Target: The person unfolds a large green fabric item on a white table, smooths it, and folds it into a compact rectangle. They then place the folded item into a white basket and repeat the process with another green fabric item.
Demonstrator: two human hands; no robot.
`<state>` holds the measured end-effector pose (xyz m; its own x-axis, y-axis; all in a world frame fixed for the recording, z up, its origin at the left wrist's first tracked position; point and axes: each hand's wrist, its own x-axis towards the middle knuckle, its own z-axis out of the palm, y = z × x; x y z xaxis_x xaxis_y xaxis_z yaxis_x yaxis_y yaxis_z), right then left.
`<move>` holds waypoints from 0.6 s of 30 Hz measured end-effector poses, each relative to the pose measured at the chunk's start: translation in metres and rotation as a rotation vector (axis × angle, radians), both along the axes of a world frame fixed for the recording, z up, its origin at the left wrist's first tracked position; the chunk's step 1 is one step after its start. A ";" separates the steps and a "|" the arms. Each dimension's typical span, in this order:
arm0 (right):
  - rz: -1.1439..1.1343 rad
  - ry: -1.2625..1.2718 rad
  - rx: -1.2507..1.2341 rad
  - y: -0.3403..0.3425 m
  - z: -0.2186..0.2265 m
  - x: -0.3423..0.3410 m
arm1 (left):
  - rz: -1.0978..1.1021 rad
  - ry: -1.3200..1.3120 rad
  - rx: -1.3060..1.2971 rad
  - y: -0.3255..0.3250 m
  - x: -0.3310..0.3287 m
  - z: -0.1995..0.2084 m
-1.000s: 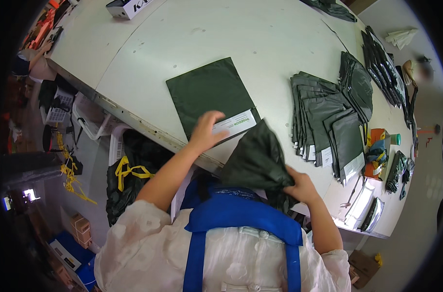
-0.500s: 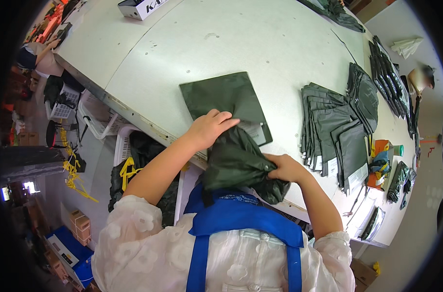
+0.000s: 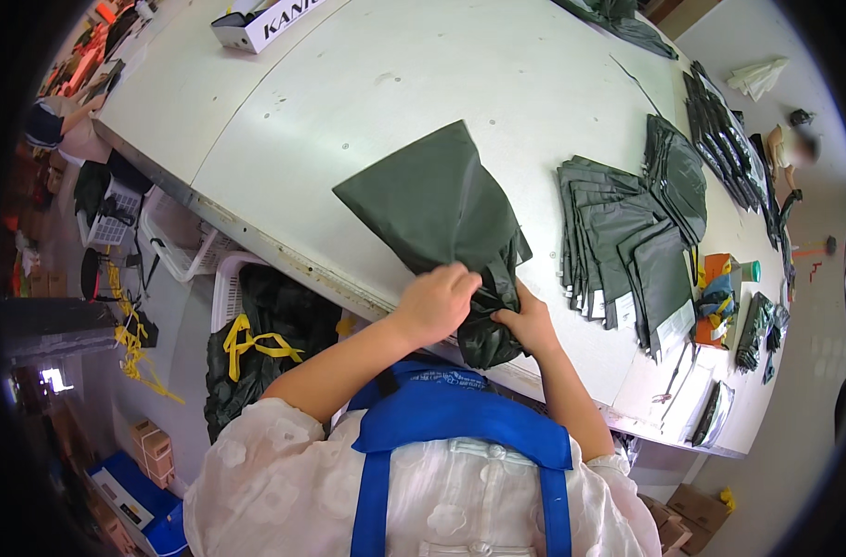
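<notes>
A flat dark green bag (image 3: 432, 200) lies tilted at the table's near edge, its right side curled up and its far corner reaching onto the white top. My left hand (image 3: 439, 302) is closed on the bag's near end, its fingertips slightly blurred. Close beside it, my right hand (image 3: 528, 323) grips a bunched piece of shiny dark green fabric (image 3: 488, 342) with the thumb on top. The fabric meets the bag's near end between my hands; how far one lies inside the other is hidden by the folds.
Fanned dark green bags (image 3: 618, 237) lie on the right of the white table (image 3: 284, 176). Beyond them are an orange box (image 3: 715, 302) and more packed dark bags (image 3: 725, 139). A white box (image 3: 256, 28) stands far left. Below the left edge sits a basket of dark fabric (image 3: 279, 311). Other people are beyond.
My left hand has moved down toward my right hand and closed on the bag's near end. The bag has turned and curled, and the bunched fabric has shifted, now mostly beneath my hands.
</notes>
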<state>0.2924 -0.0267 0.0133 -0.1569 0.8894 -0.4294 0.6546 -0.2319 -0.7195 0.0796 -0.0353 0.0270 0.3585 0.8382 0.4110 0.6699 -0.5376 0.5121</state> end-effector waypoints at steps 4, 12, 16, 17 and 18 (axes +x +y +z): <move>0.070 -0.195 -0.011 -0.003 0.027 -0.015 | 0.198 0.149 -0.027 0.042 0.019 0.036; 0.186 -0.202 0.293 0.000 0.005 -0.001 | -0.249 0.036 0.077 0.030 0.067 0.025; -0.348 0.178 0.109 -0.004 -0.005 0.021 | -0.252 -0.262 0.257 0.024 0.030 0.021; -0.436 0.346 0.133 -0.006 -0.012 0.032 | -0.172 -0.321 0.210 0.017 0.004 -0.004; -0.524 0.508 0.043 -0.005 0.005 0.028 | 0.047 -0.378 0.086 0.006 -0.013 -0.014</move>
<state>0.3202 -0.0319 0.0184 0.1235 0.9169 -0.3795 0.0480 -0.3875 -0.9206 0.0663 -0.0297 0.0130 0.1302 0.8068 0.5763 0.4681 -0.5625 0.6816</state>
